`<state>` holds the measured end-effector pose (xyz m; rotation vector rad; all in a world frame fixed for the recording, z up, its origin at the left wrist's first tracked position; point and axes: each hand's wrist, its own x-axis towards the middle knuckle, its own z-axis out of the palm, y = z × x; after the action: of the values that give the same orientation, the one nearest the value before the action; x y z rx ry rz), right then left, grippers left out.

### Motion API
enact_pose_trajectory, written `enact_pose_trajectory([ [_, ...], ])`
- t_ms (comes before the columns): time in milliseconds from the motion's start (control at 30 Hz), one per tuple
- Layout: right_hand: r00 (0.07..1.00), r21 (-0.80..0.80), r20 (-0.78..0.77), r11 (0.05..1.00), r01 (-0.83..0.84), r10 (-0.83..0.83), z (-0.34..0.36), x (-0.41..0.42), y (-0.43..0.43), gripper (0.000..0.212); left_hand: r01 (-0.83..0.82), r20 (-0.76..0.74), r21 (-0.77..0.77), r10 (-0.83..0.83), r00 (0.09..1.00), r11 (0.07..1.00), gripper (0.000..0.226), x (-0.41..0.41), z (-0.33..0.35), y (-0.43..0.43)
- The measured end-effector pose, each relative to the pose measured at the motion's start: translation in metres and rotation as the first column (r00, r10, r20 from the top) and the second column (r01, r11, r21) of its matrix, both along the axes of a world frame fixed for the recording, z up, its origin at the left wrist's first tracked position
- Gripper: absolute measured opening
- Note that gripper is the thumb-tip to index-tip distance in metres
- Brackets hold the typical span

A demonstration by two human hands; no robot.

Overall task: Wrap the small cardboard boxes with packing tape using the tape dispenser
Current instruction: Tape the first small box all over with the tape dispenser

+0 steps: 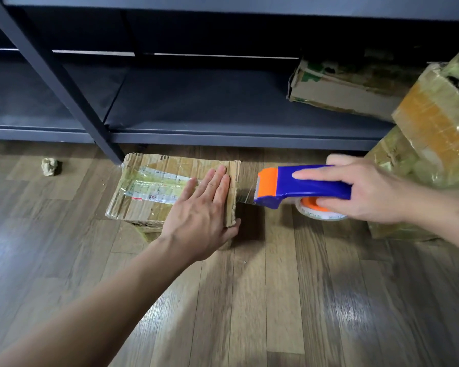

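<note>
I see flat left hand (204, 207) on one worn brown cardboard box (154, 186), right hand (368, 192) gripping one blue-orange plastic tape dispenser (302, 186).

Small storage or packing room, likely in home. Wood-look plank floor (276, 300). Dark metal shelving rack (51, 75) with low shelves. Worn cardboard box (342, 86) on bottom shelf. Stack of tape-wrapped boxes (435, 123) on floor at right. Crumpled paper wad (50, 166) near rack.
</note>
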<state>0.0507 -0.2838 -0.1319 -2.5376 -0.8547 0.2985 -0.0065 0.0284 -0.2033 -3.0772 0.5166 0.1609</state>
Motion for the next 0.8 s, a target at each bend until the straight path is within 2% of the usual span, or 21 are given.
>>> enact_pose_trajectory([
  [233,0.999,-0.076,-0.031,0.997,-0.023,0.021,-0.031,-0.013,0.027,0.061,0.008,0.023,0.004,-0.008,1.000,1.000,0.097,-0.004,-0.004,-0.001],
  [333,0.998,-0.060,-0.055,0.998,-0.029,0.026,-0.034,-0.010,0.039,0.061,0.032,0.023,-0.029,-0.031,0.999,0.999,0.097,-0.001,-0.003,0.004],
  [467,0.995,-0.124,-0.096,0.992,-0.022,0.010,-0.034,-0.005,0.040,0.064,0.004,-0.012,-0.095,-0.005,1.000,0.995,0.100,-0.004,0.001,0.002],
  [633,0.990,-0.129,-0.141,0.992,-0.009,-0.010,-0.041,-0.010,0.040,0.066,-0.052,-0.033,-0.055,0.050,0.998,0.997,0.093,-0.007,0.007,-0.015],
  [800,0.995,-0.150,-0.103,0.989,-0.013,-0.003,-0.032,-0.008,0.045,0.064,-0.005,-0.033,-0.109,0.001,0.999,0.994,0.086,-0.010,0.009,-0.014],
])
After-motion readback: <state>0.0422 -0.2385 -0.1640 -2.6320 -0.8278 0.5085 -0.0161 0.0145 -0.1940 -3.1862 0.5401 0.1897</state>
